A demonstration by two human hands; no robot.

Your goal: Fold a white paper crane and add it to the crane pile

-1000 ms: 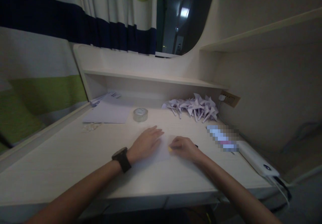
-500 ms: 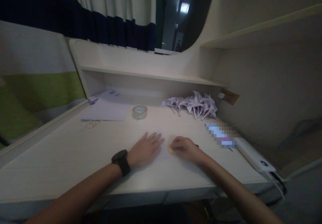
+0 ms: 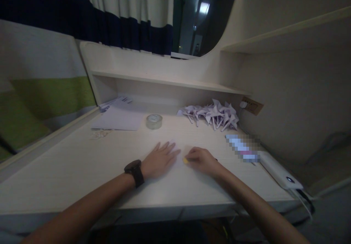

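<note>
My left hand (image 3: 159, 160), with a dark watch (image 3: 134, 169) on its wrist, lies flat with fingers spread. It presses on a pale sheet of paper (image 3: 178, 166) that barely stands out from the desk. Just to its right, my right hand (image 3: 202, 160) is closed in a pinch around a small yellow item (image 3: 185, 160). The yellow end pokes out at the fingertips, over the paper. A little dark tip shows behind that hand; the item's kind cannot be made out.
A roll of clear tape (image 3: 154, 121) sits beyond my left hand. Paper sheets (image 3: 117, 117) lie back left, small pale bits (image 3: 101, 134) before them. Folded paper pinwheels (image 3: 211, 114) are heaped back right. A blurred phone (image 3: 241, 149) and a white power strip (image 3: 279, 171) line the right side.
The view has shifted slightly. Both hands keep nearly the same pose, the left flat and the right pinching the yellow item beside it.
</note>
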